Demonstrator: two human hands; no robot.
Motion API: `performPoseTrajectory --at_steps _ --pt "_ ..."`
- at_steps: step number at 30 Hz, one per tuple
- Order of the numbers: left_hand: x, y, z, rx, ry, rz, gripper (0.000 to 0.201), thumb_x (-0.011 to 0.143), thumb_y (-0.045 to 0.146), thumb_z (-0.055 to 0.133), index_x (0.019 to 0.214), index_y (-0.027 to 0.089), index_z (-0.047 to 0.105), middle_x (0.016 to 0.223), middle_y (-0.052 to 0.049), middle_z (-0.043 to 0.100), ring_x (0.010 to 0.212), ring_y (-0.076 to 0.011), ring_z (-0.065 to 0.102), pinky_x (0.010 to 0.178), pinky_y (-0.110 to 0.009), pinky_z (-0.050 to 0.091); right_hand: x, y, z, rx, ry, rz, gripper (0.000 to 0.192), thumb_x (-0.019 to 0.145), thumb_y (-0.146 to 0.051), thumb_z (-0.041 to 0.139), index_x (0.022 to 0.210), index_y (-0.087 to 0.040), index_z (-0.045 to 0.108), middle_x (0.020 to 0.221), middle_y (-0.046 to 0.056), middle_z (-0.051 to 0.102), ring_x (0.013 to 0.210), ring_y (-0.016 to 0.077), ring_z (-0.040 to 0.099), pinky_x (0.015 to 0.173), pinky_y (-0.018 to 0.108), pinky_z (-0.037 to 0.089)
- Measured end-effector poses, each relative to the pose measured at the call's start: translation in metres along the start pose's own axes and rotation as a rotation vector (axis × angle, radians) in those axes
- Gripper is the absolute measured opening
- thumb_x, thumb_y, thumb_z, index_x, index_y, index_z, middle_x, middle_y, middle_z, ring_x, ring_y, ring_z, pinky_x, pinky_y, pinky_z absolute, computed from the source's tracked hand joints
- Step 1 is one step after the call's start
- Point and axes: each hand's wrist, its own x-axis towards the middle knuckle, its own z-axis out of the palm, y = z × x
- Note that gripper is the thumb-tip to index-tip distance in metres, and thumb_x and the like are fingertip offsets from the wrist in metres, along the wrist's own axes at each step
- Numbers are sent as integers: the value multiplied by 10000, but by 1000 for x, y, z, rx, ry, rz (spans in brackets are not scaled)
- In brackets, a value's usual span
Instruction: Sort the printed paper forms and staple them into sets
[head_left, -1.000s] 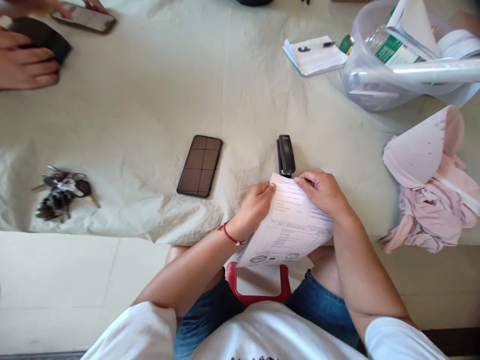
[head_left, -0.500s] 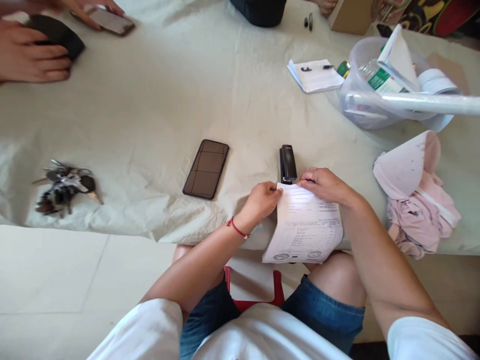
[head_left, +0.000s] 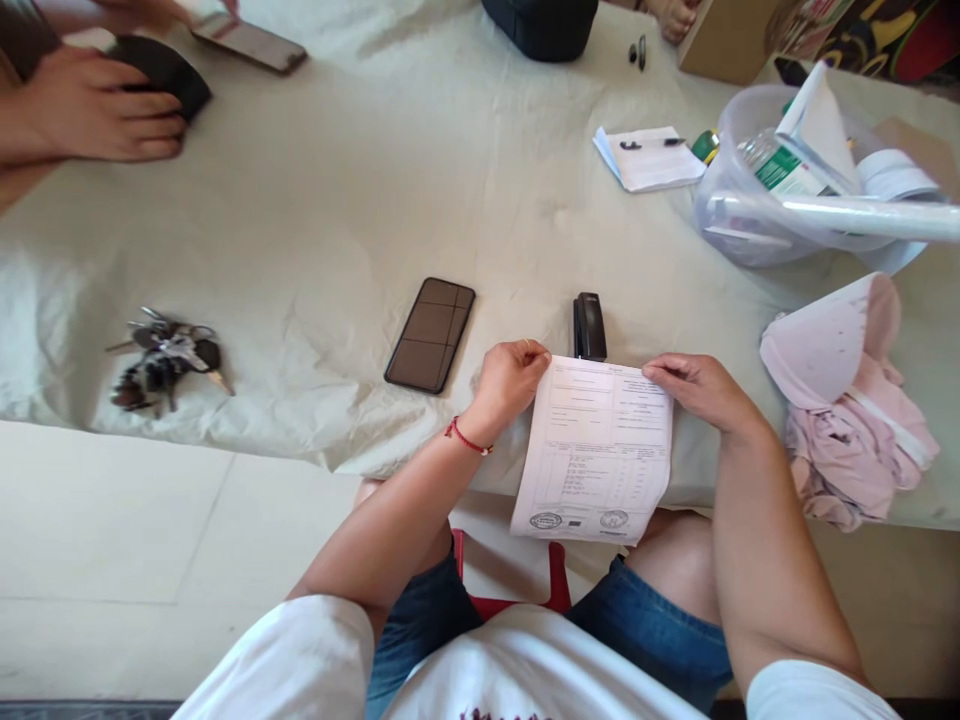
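Head view: you hold the form (head_left: 596,450) by its two top corners, left hand (head_left: 510,380) pinched shut on the top left corner, right hand (head_left: 694,385) pinched shut on the top right one. A second ago both hands crowded the top edge, close together, with the sheet skewed and its top lying over the stapler's (head_left: 589,326) near end. Now your right hand has slid out along that edge to the far corner, the sheet hangs square, and its lower half droops past the near edge of the table (head_left: 375,200) over your knees. The stapler has not moved; it lies just beyond the sheet's top edge, nearer your left hand, and whether the paper touches it cannot be told. By my reading the sheet has been pulled clear of the stapler and spread out flat for a look at it.

The phone (head_left: 430,334) lies left of the stapler, and the keys (head_left: 161,358) toward the near left edge. At the far left corner another person's hand (head_left: 97,105) rests on a dark pouch. At the right edge are a clear tub (head_left: 739,215) of supplies, a notepad (head_left: 651,157) and pink cloth (head_left: 855,430).
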Motion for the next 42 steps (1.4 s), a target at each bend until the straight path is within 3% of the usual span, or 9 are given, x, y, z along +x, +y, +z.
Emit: performPoseTrajectory --at_steps 3,7,10,13,21,25,30,36,42 --pt "1 2 -2 7 13 -32 139 867 243 642 769 175 715 608 30 576 555 -117 444 561 -262 318 -11 15 -4 151 157 24 380 850 -617 848 912 -242 834 917 24 795 876 211 690 843 345 533" --pt "0 5 -1 -5 17 -77 138 899 213 619 793 180 702 485 43 536 488 -126 469 552 -260 338 -23 18 15 515 320 104 515 795 -656 901 1162 -303 822 922 1 786 812 190 705 756 328 581" --pt "1 1 1 -14 19 -94 140 924 205 617 827 180 715 457 29 562 479 -133 491 555 -257 347 -32 16 35 753 467 157 557 703 -645 966 1109 -298 810 900 1 801 816 212 752 759 350 631" --pt "2 -5 1 -38 28 -102 134 931 222 630 843 184 724 487 23 586 468 -128 492 536 -256 332 -40 17 46 846 484 199 504 697 -652 961 974 -262 802 889 31 821 813 255 781 752 396 656" --pt "-3 10 -9 51 -62 -89 170 927 256 653 806 170 737 515 14 601 498 -120 519 537 -253 350 -44 27 56 756 463 198 430 699 -574 987 857 -221 799 763 15 785 675 203 715 693 350 602" --pt "-3 18 -12 121 -56 -128 175 909 274 668 792 169 746 457 45 515 434 -99 365 468 -263 232 -44 36 57 484 500 167 349 866 -559 850 831 -218 782 739 -6 744 637 165 629 625 302 504" --pt "1 13 -12 85 -43 -107 170 878 305 682 798 176 756 469 30 515 440 -112 385 467 -271 231 -49 35 51 229 498 123 372 955 -575 736 803 -235 726 730 -5 702 654 179 584 603 305 455" --pt "-3 13 -12 125 -88 -14 196 904 339 662 845 185 768 476 35 533 456 -118 396 489 -273 264 -47 26 51 450 574 91 371 838 -604 839 913 -249 762 893 32 789 814 235 711 771 366 590" --pt "-4 11 -9 108 -93 14 207 933 346 652 870 179 758 499 21 586 518 -133 478 548 -276 334 -45 29 52 471 645 90 315 819 -546 874 839 -244 787 812 9 746 734 197 641 696 331 536"
